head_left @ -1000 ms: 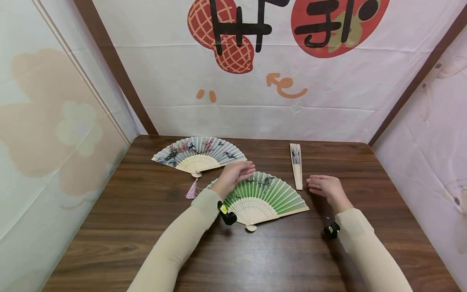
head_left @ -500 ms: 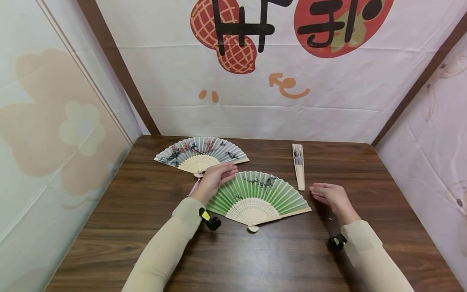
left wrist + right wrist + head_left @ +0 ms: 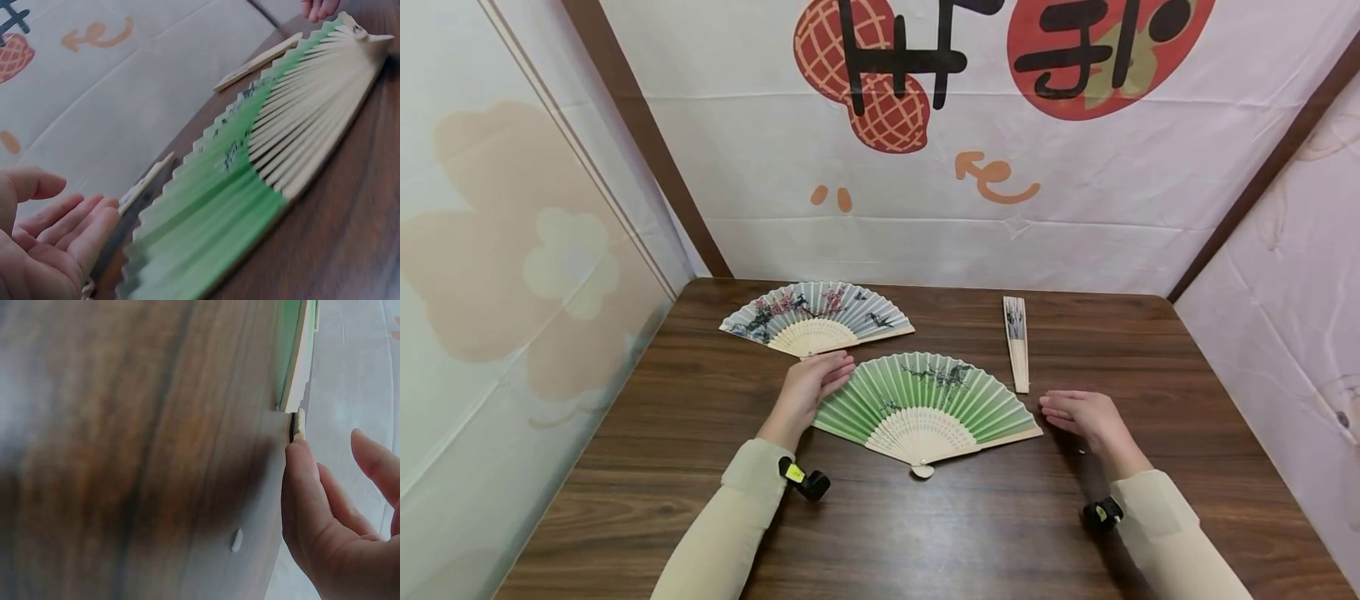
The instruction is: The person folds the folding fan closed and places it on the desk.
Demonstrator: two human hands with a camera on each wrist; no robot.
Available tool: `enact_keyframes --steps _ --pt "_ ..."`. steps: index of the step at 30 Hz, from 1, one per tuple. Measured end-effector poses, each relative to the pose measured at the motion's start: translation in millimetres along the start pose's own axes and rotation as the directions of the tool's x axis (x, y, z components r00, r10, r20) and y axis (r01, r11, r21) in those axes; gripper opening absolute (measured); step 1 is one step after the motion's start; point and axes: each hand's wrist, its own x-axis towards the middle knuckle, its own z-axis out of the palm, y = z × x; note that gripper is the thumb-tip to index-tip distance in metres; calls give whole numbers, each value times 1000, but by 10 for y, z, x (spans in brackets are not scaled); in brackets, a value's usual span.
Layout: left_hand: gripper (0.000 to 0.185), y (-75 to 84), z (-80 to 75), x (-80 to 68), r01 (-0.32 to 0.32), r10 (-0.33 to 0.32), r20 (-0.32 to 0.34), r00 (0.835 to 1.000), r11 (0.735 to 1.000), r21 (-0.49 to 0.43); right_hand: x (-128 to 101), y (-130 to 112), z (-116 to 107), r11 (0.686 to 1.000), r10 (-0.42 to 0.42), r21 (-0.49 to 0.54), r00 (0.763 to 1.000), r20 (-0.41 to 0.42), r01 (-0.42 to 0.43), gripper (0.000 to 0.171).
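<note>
An unfolded green folding fan (image 3: 940,400) with a pale ribbed base lies mid-table. My left hand (image 3: 808,392) is beside its left edge, fingers loosely extended and holding nothing; the left wrist view shows the thumb apart from the fingers (image 3: 81,228). Behind that hand a grey-blue folding fan (image 3: 820,317) with pink blossoms lies spread out, its pivot end and tassel hidden by the hand. My right hand (image 3: 1093,421) hovers right of the green fan, fingers relaxed, nothing in its grasp. Near its fingertips lies a folded fan (image 3: 1016,346).
The brown wooden table (image 3: 925,542) has printed cloth walls behind it and at both sides. A tiny white speck (image 3: 1082,452) lies under the right hand. Each wrist carries a small black camera, such as the left one (image 3: 805,479).
My left hand has moved left and slightly toward me, off the green fan, to its left edge. The right hand has drifted slightly nearer to me. The fans lie as before.
</note>
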Motion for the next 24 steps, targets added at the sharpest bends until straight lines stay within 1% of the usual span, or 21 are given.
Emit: enact_keyframes --steps 4,7,13,16,19,24 --pt "42 -22 -126 -103 4 -3 -33 999 1000 25 -42 3 -10 1000 18 -22 1000 -9 -18 51" --pt "43 -25 -198 -194 0 3 -51 999 998 55 -77 12 -21 999 20 -33 1000 1 -20 51" --pt "44 -71 -254 -369 40 -30 -121 992 996 80 -160 82 -34 1000 9 -19 1000 11 -9 50" --pt "45 -98 -281 -417 49 -36 -162 986 996 77 -177 109 -34 1000 8 -3 1000 16 -8 52" --pt "45 -112 -319 -455 51 -33 -200 979 995 87 -172 123 -33 1000 -7 2 999 41 7 51" --pt "45 -147 -383 -497 55 -26 -240 970 992 116 -159 133 -52 1000 -10 -14 997 79 11 49"
